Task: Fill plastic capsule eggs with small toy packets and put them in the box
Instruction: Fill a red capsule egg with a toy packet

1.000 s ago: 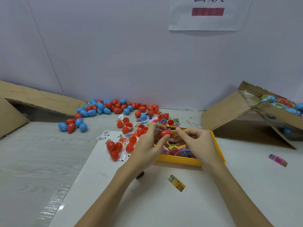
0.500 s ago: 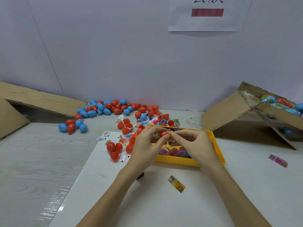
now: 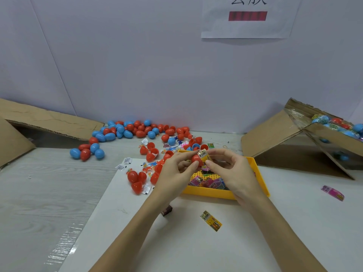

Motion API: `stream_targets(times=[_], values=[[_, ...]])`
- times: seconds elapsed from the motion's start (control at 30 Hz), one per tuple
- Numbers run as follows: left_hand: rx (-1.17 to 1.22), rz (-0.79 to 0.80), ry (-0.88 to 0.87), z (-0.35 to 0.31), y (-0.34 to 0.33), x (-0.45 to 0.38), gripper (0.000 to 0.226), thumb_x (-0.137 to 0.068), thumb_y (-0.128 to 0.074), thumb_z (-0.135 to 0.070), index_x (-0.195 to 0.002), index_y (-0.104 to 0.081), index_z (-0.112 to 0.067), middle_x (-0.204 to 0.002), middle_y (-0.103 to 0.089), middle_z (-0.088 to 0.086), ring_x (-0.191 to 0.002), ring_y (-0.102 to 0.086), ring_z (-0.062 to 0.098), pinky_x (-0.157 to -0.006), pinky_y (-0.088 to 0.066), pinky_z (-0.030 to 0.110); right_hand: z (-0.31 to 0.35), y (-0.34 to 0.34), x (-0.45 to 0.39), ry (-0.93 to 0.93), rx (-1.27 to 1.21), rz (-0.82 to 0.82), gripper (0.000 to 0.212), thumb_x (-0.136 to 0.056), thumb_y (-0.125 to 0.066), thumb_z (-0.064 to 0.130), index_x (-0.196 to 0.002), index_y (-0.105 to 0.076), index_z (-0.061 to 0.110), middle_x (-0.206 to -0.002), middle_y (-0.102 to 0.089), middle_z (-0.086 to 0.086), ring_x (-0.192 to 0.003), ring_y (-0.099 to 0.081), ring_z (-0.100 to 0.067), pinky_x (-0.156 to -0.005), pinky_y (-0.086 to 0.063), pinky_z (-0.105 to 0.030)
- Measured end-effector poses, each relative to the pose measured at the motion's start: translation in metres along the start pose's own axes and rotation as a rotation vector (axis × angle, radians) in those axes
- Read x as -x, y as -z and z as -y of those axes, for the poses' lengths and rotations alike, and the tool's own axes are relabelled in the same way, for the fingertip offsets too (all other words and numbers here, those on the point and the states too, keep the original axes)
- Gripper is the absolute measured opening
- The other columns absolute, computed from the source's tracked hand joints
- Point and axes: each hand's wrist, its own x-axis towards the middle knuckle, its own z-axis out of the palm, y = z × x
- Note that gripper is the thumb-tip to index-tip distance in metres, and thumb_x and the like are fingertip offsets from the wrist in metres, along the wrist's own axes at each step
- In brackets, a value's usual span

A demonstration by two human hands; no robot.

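My left hand (image 3: 173, 173) grips a red capsule egg half (image 3: 196, 159) above the yellow tray (image 3: 261, 173). My right hand (image 3: 231, 171) pinches a small yellow toy packet (image 3: 204, 155) against the egg's open side. The tray holds several pink and purple packets (image 3: 206, 182). Loose red and blue eggs (image 3: 125, 132) lie in a heap by the back wall. At the right stands a cardboard box (image 3: 324, 138) holding filled eggs.
Red egg halves (image 3: 136, 178) and small white tags lie left of the tray. A yellow packet (image 3: 211, 220) sits on the white sheet in front, a pink one (image 3: 333, 192) at the right. Cardboard flaps (image 3: 45, 120) rise at the far left.
Both hands stayed over the tray. The right hand has brought the yellow packet up to the red egg half, where it now shows between the fingertips.
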Motion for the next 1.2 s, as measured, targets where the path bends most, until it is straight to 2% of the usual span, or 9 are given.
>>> stream_targets(times=[0.17,0.33,0.5,0.6,0.73,0.87,0.93,1.1,1.2], values=[[0.019,-0.019,0.002,0.001,0.0,0.0,0.033,-0.099,-0.065,-0.019,-0.132,-0.066,-0.015,-0.114,-0.073,0.003,-0.094,-0.073,0.007,-0.081,-0.06,0.022,0.0,-0.001,-0.001,0.063,0.033,-0.015,0.022,-0.091,-0.078,0.02,-0.106,-0.076,0.036,-0.102,-0.076,0.022,-0.101,-0.069,0.005,-0.08,-0.059,-0.016],[0.027,-0.015,-0.036,0.0,0.0,0.001,0.033,-0.098,-0.066,-0.016,-0.131,-0.067,-0.019,-0.119,-0.07,0.006,-0.099,-0.073,0.011,-0.087,-0.061,0.032,-0.003,-0.002,-0.001,0.054,0.068,0.017,0.025,-0.09,-0.08,0.019,-0.11,-0.075,0.034,-0.102,-0.076,0.02,-0.099,-0.07,0.004,-0.077,-0.058,-0.014],[0.061,-0.057,-0.09,-0.001,0.001,0.003,0.029,-0.094,-0.072,-0.014,-0.123,-0.066,-0.017,-0.112,-0.073,-0.004,-0.101,-0.072,0.012,-0.089,-0.06,0.031,-0.001,-0.002,-0.001,0.049,0.045,0.028,0.026,-0.09,-0.08,0.021,-0.11,-0.074,0.035,-0.1,-0.076,0.022,-0.098,-0.07,0.004,-0.071,-0.057,-0.013],[0.065,-0.07,-0.11,0.0,0.001,0.002,0.029,-0.092,-0.075,-0.015,-0.121,-0.069,-0.02,-0.108,-0.075,-0.009,-0.099,-0.073,0.012,-0.086,-0.061,0.03,0.0,-0.003,0.0,0.045,0.031,0.014,0.025,-0.091,-0.079,0.021,-0.112,-0.074,0.033,-0.099,-0.077,0.016,-0.095,-0.071,0.001,-0.07,-0.058,-0.015],[-0.019,-0.072,-0.187,0.001,-0.001,0.002,0.043,-0.09,-0.077,-0.014,-0.132,-0.066,-0.018,-0.119,-0.07,-0.004,-0.1,-0.071,0.01,-0.087,-0.059,0.026,0.003,-0.005,0.002,-0.066,-0.165,0.043,0.022,-0.096,-0.071,0.022,-0.118,-0.073,0.024,-0.103,-0.079,0.006,-0.097,-0.076,-0.013,-0.076,-0.062,-0.024],[-0.074,-0.097,-0.239,0.001,0.001,0.002,0.044,-0.094,-0.072,-0.015,-0.136,-0.063,-0.024,-0.119,-0.065,-0.007,-0.098,-0.068,0.002,-0.084,-0.054,0.016,0.007,-0.007,0.003,-0.225,-0.385,0.088,0.026,-0.103,-0.062,0.026,-0.125,-0.07,0.017,-0.11,-0.079,0.0,-0.103,-0.077,-0.022,-0.081,-0.06,-0.03],[-0.09,-0.091,-0.248,0.001,0.002,0.002,0.044,-0.096,-0.071,-0.016,-0.138,-0.062,-0.024,-0.119,-0.064,-0.008,-0.099,-0.067,0.002,-0.085,-0.054,0.016,0.01,-0.007,0.002,-0.264,-0.448,0.091,0.027,-0.104,-0.06,0.028,-0.125,-0.07,0.014,-0.111,-0.079,-0.005,-0.104,-0.076,-0.024,-0.081,-0.059,-0.03],[-0.091,-0.046,-0.306,0.001,-0.001,0.003,0.047,-0.097,-0.07,-0.016,-0.142,-0.059,-0.022,-0.129,-0.066,-0.011,-0.115,-0.065,0.005,-0.093,-0.054,0.019,0.012,-0.008,0.004,-0.249,-0.474,0.065,0.027,-0.094,-0.072,0.023,-0.119,-0.074,0.014,-0.113,-0.078,-0.007,-0.104,-0.076,-0.025,-0.08,-0.062,-0.027],[-0.118,-0.063,-0.364,0.001,-0.001,0.004,0.049,-0.093,-0.075,-0.02,-0.14,-0.06,-0.021,-0.13,-0.067,-0.011,-0.116,-0.066,0.008,-0.094,-0.056,0.024,0.013,-0.008,0.005,-0.248,-0.503,0.072,0.025,-0.09,-0.075,0.017,-0.115,-0.077,0.016,-0.111,-0.079,-0.007,-0.105,-0.076,-0.022,-0.083,-0.062,-0.027]])
